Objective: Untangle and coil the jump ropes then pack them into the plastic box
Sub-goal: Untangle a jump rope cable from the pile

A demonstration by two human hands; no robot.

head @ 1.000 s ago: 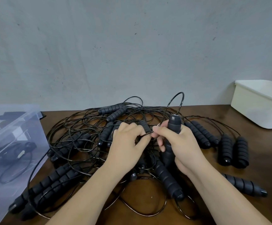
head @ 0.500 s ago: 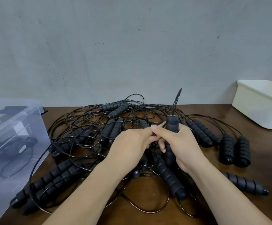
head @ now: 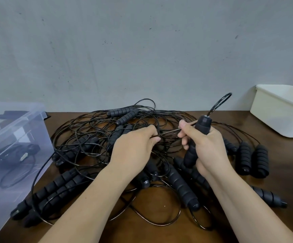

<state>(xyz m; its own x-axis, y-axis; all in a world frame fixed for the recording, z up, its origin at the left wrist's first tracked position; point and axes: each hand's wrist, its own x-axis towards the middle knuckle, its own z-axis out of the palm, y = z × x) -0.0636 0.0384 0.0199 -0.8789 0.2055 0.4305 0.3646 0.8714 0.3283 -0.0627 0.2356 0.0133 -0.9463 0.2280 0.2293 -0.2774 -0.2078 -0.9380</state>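
The right hand (head: 208,148) curls its fingers round a handle (head: 202,126), tip toward 1 o'clock. The left hand (head: 135,149) pinches its cord (head: 169,132). Tangled jump ropes (head: 89,135) cover the tabletop (head: 286,165) beneath. The plastic box (head: 14,135), at 9 o'clock, is cut off by the frame's edge.

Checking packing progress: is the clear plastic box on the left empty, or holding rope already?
Not empty: a dark coiled rope shows inside the clear plastic box, seen through its wall.
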